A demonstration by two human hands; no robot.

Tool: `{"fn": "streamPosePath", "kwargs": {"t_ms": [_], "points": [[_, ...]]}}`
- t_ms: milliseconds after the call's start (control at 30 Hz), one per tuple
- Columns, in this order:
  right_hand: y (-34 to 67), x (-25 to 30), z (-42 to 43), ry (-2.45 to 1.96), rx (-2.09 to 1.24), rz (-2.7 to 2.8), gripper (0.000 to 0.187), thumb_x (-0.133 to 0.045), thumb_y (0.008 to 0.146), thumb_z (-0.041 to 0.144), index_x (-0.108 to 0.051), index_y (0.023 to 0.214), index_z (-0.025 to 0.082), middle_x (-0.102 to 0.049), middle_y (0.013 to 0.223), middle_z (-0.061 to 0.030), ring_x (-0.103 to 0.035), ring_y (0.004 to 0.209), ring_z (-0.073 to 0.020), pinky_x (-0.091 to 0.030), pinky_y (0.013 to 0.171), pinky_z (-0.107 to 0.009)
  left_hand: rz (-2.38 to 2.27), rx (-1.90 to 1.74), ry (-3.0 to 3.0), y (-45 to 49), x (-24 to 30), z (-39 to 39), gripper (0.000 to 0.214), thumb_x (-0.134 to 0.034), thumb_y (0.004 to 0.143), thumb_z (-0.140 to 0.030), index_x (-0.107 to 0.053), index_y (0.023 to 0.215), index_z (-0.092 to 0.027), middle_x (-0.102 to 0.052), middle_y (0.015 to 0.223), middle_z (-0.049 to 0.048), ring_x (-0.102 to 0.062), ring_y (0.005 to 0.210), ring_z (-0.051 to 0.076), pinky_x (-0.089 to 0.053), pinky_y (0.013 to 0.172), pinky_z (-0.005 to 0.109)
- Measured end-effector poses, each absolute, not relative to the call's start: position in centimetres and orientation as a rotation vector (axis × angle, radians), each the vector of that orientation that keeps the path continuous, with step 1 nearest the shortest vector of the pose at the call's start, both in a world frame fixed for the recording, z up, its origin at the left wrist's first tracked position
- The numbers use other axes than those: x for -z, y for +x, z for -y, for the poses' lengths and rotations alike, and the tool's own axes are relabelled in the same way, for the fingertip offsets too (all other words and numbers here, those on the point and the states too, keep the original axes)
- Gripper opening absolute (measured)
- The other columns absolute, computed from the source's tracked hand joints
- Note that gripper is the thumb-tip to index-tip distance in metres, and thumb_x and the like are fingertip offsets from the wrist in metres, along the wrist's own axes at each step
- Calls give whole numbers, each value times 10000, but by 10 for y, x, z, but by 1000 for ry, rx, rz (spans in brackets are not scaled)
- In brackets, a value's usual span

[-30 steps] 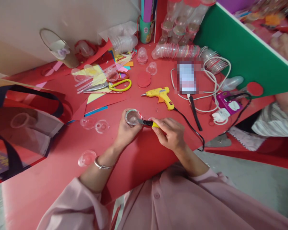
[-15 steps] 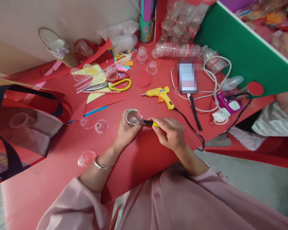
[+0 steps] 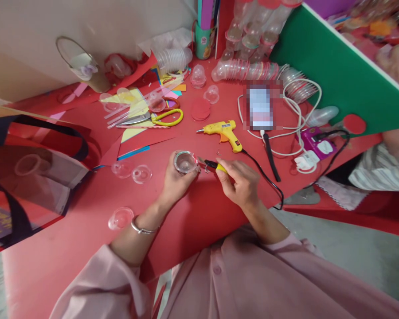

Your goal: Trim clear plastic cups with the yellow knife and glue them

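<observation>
My left hand is wrapped round a clear plastic cup, its open mouth facing up and some red on the right side of the rim. In my right hand is a yellow and black craft knife, gripped by its handle. Its blade points left, close to the cup's right rim; whether it touches cannot be made out. Beyond my hands lies a yellow hot glue gun with its nozzle to the left. Clear plastic domed lids rest to the left of the cup.
Yellow-handled scissors lie on paper scraps at the back left. A phone with a white cable and a purple power strip are on the right. Stacked cups line the back by a green divider. A bag stands left.
The craft knife has moved right, from over the cup's rim to just outside it. My right hand shifted slightly right with it; my left hand still holds the cup.
</observation>
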State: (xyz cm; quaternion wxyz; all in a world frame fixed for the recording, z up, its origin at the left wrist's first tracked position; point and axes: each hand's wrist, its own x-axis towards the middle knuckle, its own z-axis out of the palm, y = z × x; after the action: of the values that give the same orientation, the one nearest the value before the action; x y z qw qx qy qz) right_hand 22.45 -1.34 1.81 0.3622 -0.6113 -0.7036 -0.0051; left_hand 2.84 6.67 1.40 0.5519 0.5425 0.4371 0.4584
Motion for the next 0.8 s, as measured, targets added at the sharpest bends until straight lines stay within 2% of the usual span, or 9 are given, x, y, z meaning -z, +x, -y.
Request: {"fn": "streamPosePath", "kwargs": {"t_ms": [167, 367, 567, 800], "points": [[223, -20, 14, -1532, -32, 1884, 318, -631, 1037, 299, -738, 1320, 200, -822, 1000, -63, -729, 869, -194, -525, 812, -327, -1030, -1071, 1308, 28, -13, -67, 433, -893, 724, -237, -607, 1048, -221, -706, 953, 5, -676, 832, 138, -548, 800, 280], [222, -21, 13, -1550, -37, 1900, 310, -618, 1049, 313, -741, 1315, 214, -820, 983, -52, -718, 861, -186, -509, 799, -321, -962, -1005, 1250, 26, -15, -66, 679, -1022, 580, -286, -597, 1104, -222, -719, 978, 10, -683, 811, 137, -559, 741, 263], [222, -22, 14, -1521, -14, 1918, 309, -635, 1041, 295, -745, 1315, 206, -801, 938, -44, -697, 836, -177, -490, 786, -319, -976, -1057, 1227, 26, -16, -68, 620, -1038, 580, -372, -634, 1020, -206, -714, 892, -7, -661, 732, 116, -555, 686, 246], [223, -23, 16, -1554, 16, 1939, 314, -621, 1050, 319, -742, 1327, 234, -795, 930, -33, -678, 828, -168, -469, 774, -316, -978, -1040, 1242, 25, -15, -68, 590, -1037, 585, -361, -649, 999, -202, -705, 876, -3, -632, 712, 110, -534, 661, 238]]}}
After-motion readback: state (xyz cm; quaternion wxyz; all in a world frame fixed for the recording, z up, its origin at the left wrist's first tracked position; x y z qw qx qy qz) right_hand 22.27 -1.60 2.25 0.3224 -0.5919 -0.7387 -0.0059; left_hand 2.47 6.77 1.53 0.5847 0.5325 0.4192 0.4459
